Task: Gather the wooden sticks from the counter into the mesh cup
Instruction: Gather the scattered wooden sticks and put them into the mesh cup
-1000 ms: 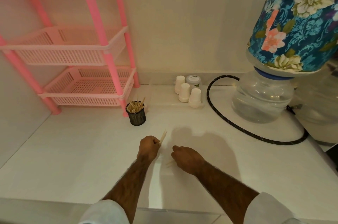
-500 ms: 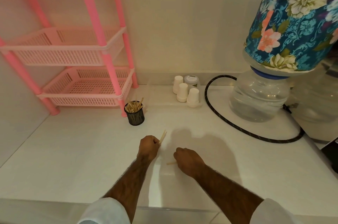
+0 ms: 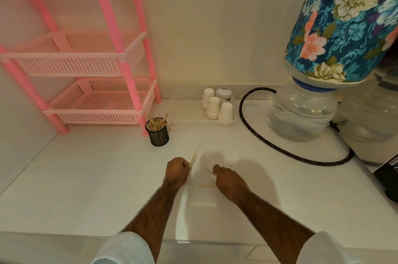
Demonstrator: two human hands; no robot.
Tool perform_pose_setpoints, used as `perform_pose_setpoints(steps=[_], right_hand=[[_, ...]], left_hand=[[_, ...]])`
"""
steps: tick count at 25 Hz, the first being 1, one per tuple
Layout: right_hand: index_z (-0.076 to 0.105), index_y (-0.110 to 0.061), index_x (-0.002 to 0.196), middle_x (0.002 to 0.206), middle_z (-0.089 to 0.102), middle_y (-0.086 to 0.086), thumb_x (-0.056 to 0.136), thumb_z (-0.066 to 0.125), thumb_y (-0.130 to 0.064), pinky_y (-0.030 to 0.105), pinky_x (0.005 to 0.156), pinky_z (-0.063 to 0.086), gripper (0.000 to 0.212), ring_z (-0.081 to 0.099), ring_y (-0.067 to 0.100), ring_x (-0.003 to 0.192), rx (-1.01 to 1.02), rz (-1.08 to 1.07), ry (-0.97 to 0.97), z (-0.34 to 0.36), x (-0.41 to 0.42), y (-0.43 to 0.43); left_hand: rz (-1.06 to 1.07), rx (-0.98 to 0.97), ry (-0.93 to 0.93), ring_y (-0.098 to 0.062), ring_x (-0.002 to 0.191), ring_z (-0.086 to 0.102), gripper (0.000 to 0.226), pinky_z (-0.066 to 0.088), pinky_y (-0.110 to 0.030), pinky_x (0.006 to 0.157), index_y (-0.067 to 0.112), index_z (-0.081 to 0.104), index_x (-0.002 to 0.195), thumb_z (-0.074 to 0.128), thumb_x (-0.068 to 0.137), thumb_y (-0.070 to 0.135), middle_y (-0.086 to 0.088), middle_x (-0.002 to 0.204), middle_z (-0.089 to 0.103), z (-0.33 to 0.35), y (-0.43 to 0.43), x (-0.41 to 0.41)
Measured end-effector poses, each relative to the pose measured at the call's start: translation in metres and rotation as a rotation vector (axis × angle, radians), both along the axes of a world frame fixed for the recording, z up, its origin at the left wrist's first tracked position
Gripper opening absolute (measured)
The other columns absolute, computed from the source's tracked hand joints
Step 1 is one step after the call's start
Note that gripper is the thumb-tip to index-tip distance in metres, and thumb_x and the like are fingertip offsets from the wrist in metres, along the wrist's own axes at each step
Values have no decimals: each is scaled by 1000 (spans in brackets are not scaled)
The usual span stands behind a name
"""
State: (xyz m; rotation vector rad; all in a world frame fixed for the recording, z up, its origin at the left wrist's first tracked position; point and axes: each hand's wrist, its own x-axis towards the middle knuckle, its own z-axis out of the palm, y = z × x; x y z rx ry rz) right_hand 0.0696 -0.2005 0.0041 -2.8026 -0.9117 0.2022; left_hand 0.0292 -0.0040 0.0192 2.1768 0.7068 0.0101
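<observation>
A black mesh cup [image 3: 157,136] with several wooden sticks standing in it sits on the white counter [image 3: 86,177] by the pink rack's leg. My left hand [image 3: 177,171] is a closed fist around a few wooden sticks [image 3: 193,159] that poke up past the thumb. My right hand [image 3: 228,179], just to its right, pinches one thin stick [image 3: 210,171] lifted off the counter. Another stick [image 3: 206,186] lies flat on the counter beside my right hand's wrist side.
A pink three-tier basket rack [image 3: 90,65] stands at the back left. Three upturned white cups [image 3: 217,106] and a jar sit by the wall. A black hose [image 3: 280,149] loops around a water bottle [image 3: 301,117] under a floral cover at right.
My right hand has risen off the counter with one stick pinched in its fingers, uncovering another stick lying flat. My left hand keeps its bundle and has barely moved.
</observation>
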Motion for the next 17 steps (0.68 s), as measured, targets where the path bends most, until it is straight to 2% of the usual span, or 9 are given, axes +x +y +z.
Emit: perform_pose_setpoints(steps=[5, 8, 12, 17], right_hand=[[58, -9, 105, 113, 53, 10, 99, 40, -13, 34, 77, 42, 19, 59, 28, 96, -141, 148, -32, -2, -6, -1], [58, -7, 111, 120, 53, 13, 98, 44, -9, 37, 87, 47, 19, 59, 31, 102, -188, 192, -39, -3, -13, 5], [54, -7, 122, 129, 53, 13, 99, 46, -12, 36, 102, 42, 25, 55, 29, 117, -192, 153, -25, 2, -8, 15], [59, -8, 116, 123, 55, 12, 90, 58, -12, 37, 92, 49, 27, 60, 30, 109, -208, 83, 64, 9, -7, 22]], left_hand=[[0, -19, 5, -30, 85, 68, 15, 59, -41, 80, 4, 74, 84, 59, 86, 4, -10, 90, 72, -3, -6, 2], [-6, -31, 28, -29, 87, 68, 15, 59, -40, 81, 5, 74, 86, 59, 88, 5, -10, 91, 72, -3, -9, 4], [-22, -19, 29, -26, 82, 66, 18, 59, -39, 78, 4, 74, 84, 57, 88, 3, -11, 90, 72, -3, -10, 4], [-23, -17, 33, -25, 78, 65, 19, 59, -42, 78, 3, 75, 82, 57, 87, 2, -11, 86, 72, -5, -8, 4]])
